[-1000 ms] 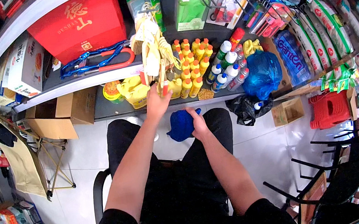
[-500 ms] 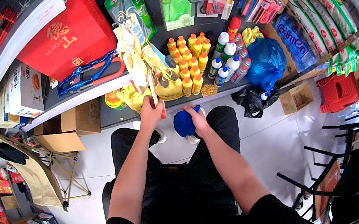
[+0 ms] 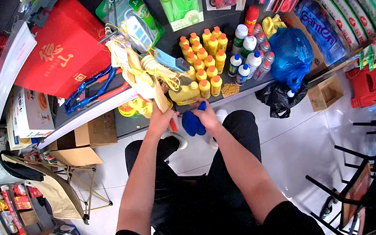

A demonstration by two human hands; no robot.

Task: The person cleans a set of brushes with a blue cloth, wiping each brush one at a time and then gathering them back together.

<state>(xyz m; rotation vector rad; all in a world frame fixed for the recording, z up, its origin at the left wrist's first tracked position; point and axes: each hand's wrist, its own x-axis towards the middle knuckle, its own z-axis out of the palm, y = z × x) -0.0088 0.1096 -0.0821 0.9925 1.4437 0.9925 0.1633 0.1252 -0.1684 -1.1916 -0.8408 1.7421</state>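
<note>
Left hand (image 3: 160,121) closed around the low end of the pale bundle (image 3: 135,72), which hangs at its 11 o'clock from a hook (image 3: 108,35). Right hand (image 3: 208,117) pinches the blue cloth (image 3: 193,123) at its 9 o'clock. A hard tug could drag the bundle off the hook; loose cord (image 3: 166,76) might snag the jug (image 3: 186,94), and a swing toward 2 o'clock could topple yellow bottles (image 3: 204,88). Left fingertips hidden; bundle's contents tangled, hard to separate. Chair (image 3: 357,192) at 4 o'clock partly lost in dark rim.
</note>
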